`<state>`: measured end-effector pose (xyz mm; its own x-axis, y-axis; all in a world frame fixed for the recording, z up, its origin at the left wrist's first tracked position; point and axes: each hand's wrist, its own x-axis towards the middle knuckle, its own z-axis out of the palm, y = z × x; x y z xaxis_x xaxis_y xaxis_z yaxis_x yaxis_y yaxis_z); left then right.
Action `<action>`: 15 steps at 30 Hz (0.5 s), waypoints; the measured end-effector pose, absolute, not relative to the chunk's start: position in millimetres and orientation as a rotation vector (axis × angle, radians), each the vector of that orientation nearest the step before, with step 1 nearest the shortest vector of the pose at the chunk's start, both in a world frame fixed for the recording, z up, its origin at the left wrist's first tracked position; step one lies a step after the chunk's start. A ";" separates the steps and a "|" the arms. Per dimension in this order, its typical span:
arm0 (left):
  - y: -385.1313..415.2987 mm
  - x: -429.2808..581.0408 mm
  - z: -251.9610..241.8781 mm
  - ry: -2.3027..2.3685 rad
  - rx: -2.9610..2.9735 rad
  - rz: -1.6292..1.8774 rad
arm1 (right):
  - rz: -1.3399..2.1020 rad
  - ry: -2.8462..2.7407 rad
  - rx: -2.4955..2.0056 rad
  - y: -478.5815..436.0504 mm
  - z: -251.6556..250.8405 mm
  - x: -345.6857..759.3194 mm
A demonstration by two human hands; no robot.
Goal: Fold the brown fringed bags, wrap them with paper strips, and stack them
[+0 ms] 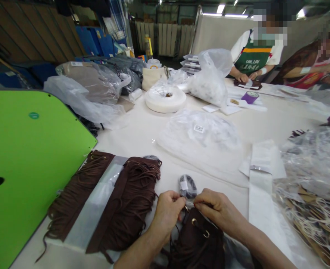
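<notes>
A dark brown fringed bag [198,239] with gold eyelets and a cord threaded through them lies close in front of me. At its upper left corner, my left hand [167,209] is closed in a pinch by a small gold metal piece. My right hand [214,205] pinches at the bag's top edge, thumb and fingertips together; the exact bit it holds is too small to make out. Just beyond my fingertips lies a coiled dark strap [187,186] in clear plastic with a white label. More brown fringed pieces [125,198], with a clear plastic strip between them, lie to the left.
A bright green board [30,157] stands at left. Clear plastic bags [198,144] and a white roll [165,100] lie ahead. At right are white strips [260,183] and bagged corded tags [316,220]. Two people [251,56] work across the table.
</notes>
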<state>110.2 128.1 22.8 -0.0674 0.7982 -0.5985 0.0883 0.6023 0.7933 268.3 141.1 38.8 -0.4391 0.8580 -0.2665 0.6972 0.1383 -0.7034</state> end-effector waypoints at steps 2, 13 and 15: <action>128.2 109.5 22.5 1.545 0.753 0.697 | 1.203 -2.231 -1.529 144.0 41.6 268.1; 128.0 109.5 18.7 1.521 0.709 0.706 | 1.282 -2.346 -1.477 160.6 47.8 261.0; 128.1 109.1 18.7 1.520 0.704 0.703 | 1.307 -2.355 -1.471 163.4 48.5 258.7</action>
